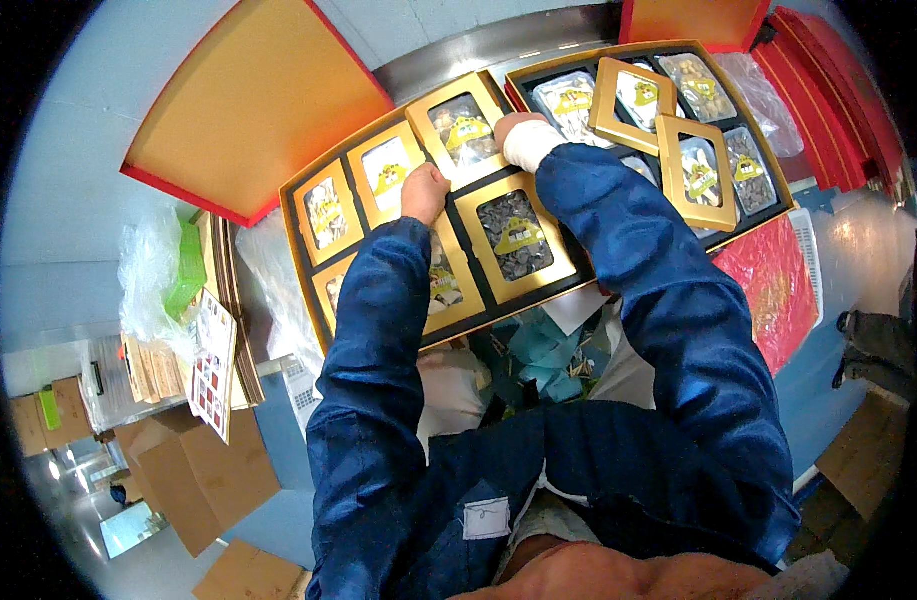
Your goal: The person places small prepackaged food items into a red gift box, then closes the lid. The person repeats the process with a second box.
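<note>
My left hand is closed at the lower left corner of a gold windowed box. At that box's right edge, the fingers of my right hand curl inward, partly hidden. Through its window shows a clear pack of dried food with a yellow-green label. The box sits over the top right compartment of a large gift box with black dividers. Other gold windowed boxes fill the remaining compartments, including one with dark pieces near my right sleeve. My left forearm covers part of the lower row.
On the right stands a second gift box with clear packs and two loose gold frames. A gold-lined red lid leans at the left. Red lids are stacked at far right, above red plastic wrap. Cardboard boxes lie lower left.
</note>
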Demonstrator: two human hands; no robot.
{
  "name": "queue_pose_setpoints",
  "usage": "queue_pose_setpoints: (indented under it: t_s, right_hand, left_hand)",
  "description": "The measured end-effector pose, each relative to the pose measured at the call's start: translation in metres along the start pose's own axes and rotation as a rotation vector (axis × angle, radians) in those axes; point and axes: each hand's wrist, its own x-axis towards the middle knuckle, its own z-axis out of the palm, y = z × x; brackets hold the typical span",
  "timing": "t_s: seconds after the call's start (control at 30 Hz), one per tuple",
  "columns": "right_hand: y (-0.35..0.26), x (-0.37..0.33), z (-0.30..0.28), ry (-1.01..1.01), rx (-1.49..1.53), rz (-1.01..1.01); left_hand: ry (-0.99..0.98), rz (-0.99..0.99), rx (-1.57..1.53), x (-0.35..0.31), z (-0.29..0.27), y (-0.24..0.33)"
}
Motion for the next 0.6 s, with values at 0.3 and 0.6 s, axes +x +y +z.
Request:
queue_pose_setpoints:
  t_s: [0.3, 0.6]
  right_hand:
    - [0.012, 0.012, 0.000, -0.039, -0.084, -0.068]
    - [0.013, 0.021, -0.015, 0.195, -0.049, -0.072]
  left_hand:
    - [0.184, 0.143, 0.084, 0.070, -0.009, 0.002]
    - [0.002, -0.014, -0.025, 0.078, -0.018, 0.005]
